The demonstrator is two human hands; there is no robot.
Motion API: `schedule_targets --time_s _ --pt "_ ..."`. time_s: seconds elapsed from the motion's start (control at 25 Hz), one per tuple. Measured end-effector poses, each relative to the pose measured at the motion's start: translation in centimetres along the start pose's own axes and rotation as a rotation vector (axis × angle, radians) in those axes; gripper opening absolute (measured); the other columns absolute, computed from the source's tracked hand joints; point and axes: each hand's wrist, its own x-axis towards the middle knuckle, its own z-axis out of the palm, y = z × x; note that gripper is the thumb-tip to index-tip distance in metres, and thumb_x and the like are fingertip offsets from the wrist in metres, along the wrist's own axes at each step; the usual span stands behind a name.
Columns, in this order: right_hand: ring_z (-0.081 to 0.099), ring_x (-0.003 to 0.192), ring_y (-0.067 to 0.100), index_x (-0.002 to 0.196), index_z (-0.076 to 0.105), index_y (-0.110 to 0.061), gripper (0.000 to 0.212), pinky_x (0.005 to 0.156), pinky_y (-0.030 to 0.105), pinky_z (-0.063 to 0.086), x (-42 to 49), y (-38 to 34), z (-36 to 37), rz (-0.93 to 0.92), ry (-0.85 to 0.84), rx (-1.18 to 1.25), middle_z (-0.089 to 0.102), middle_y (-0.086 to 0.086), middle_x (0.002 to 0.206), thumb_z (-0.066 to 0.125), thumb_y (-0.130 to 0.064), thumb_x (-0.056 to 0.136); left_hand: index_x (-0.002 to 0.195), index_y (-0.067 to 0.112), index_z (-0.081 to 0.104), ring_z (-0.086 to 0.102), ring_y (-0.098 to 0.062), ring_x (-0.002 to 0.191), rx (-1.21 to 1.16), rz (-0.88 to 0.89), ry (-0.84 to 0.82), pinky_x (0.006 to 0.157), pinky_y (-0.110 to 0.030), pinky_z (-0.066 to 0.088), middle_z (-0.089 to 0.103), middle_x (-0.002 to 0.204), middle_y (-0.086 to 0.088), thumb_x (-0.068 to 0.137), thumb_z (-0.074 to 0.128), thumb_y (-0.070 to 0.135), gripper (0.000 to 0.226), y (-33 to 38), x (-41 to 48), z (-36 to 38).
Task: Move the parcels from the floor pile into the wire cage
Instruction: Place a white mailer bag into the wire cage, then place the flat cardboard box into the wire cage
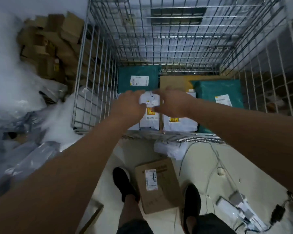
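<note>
The white parcel (150,98), gripped at both ends by the curled fingers of the left hand (128,106) and right hand (173,103), sits low over the cage (167,48) front-left corner, and released crooked it may slide off the slick bags (150,121) beneath

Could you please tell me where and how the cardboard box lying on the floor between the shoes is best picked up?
Probably from above, left hand and right hand on its two long side edges. The cardboard box lies flat, label up, and looks too wide for one hand. The left shoe crowds its left edge, so the short ends may be freer.
</note>
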Motion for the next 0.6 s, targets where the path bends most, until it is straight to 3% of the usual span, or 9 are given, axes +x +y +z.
schedule_targets --time_s 0.16,0.32,0.48,0.6 --pt "0.043 0.138 0.030 0.160 0.023 -0.028 0.078 0.110 0.041 0.041 -3.7 -1.5 0.1 -0.116 -0.011 0.063 0.038 0.015 0.157 0.057 -0.057 0.097 0.152 0.030 0.043 0.051 -0.028 0.127 -0.070 -0.112 0.228 0.106 -0.039 0.040 0.048 0.144 -0.010 0.099 0.056 0.030 0.055 0.7 -6.1 0.1" --pt "0.042 0.138 0.036 0.156 0.035 -0.026 0.068 0.113 0.044 0.038 -7.5 -3.8 3.1 -0.206 0.125 0.158 0.043 0.017 0.151 0.061 -0.048 0.098 0.151 0.023 0.045 0.049 -0.018 0.118 -0.367 -0.065 0.516 0.099 -0.026 0.043 0.039 0.134 -0.009 0.093 0.058 0.011 0.061 0.7 -12.5 1.0" --pt "0.057 0.118 0.034 0.135 0.062 -0.016 0.042 0.099 0.036 0.043 -9.6 -6.4 9.8 -0.353 0.341 0.333 0.059 0.017 0.126 0.063 -0.028 0.095 0.143 0.016 0.054 0.054 -0.022 0.109 -0.350 -0.033 0.574 0.096 -0.038 0.051 0.046 0.122 -0.010 0.086 0.056 0.012 0.057 -2.7 -17.4 5.2" --pt "0.057 0.116 0.030 0.132 0.064 -0.018 0.038 0.098 0.035 0.045 -10.9 -6.9 15.2 -0.336 0.331 0.383 0.060 0.013 0.123 0.064 -0.021 0.094 0.140 0.024 0.057 0.055 -0.029 0.109 -0.179 -0.131 0.542 0.092 -0.045 0.048 0.051 0.117 -0.009 0.081 0.057 0.025 0.059 -5.0 -20.4 9.4"
